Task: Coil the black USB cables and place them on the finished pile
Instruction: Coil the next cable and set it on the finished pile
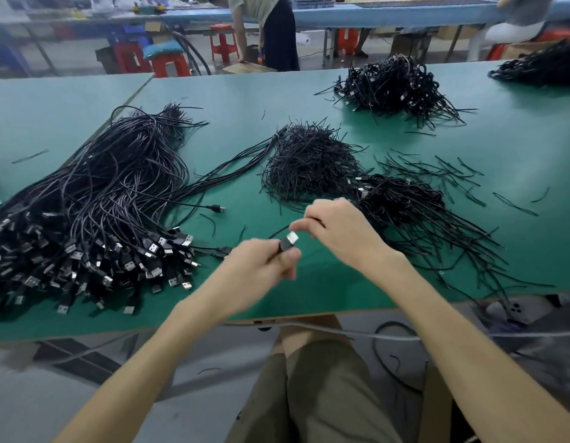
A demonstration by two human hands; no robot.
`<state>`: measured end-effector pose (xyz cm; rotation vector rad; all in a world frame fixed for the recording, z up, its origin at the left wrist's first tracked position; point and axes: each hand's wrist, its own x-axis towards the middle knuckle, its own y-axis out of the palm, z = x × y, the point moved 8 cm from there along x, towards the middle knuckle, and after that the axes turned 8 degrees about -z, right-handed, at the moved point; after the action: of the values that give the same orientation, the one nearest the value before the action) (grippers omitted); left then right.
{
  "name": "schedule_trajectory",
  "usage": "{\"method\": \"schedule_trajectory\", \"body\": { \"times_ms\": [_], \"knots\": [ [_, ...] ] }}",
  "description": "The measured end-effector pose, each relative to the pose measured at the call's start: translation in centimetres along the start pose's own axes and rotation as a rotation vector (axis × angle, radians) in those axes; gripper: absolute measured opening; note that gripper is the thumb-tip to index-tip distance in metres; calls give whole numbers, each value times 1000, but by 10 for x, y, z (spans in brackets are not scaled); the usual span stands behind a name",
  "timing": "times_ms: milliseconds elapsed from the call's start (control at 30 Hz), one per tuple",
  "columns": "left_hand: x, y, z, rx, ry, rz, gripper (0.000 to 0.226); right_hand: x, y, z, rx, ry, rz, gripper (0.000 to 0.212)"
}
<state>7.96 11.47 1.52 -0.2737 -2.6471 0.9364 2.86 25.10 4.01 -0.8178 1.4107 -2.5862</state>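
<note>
Left grip (264, 266) clasping USB plug (290, 242); right grip (336, 231) pinching its cable (318, 222); both just right of uncoiled cable heap (85, 203) on bench (309, 282).

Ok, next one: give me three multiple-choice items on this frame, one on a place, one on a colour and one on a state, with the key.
1. Where does the heap of loose cables lie?
A. on the left part of the table
B. on the floor
C. on a stool

2. What colour is the table?
A. white
B. red
C. green

3. What is the left hand doing?
A. resting flat on the table
B. pinching a plug
C. lifting a box

Key: 1 A, the heap spreads across the table to the left of the left hand. 2 C, bare green surface shows all around the heap. 3 B, its fingers curl round the plug's black body, with the metal end sticking out.
</note>
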Motion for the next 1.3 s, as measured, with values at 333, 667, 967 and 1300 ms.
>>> {"method": "schedule_trajectory", "body": {
  "times_ms": [333, 667, 967, 1300],
  "knots": [
    [16, 14, 24, -1120, -351, -193, 60, -27, 8, 45, 405, 59, -159, 40],
    [16, 9, 20, -1839, -599, -213, 30, -40, 20, 42, 310, 81, -78, 40],
    [0, 15, -8, -257, -104, 221, 31, -18, 4, 22, -146, 131, 98, 24],
    [6, 2, 0, -143, -3, -14, 32, -23, -11, 32, 297, 245, -144, 21]
  ]
}}
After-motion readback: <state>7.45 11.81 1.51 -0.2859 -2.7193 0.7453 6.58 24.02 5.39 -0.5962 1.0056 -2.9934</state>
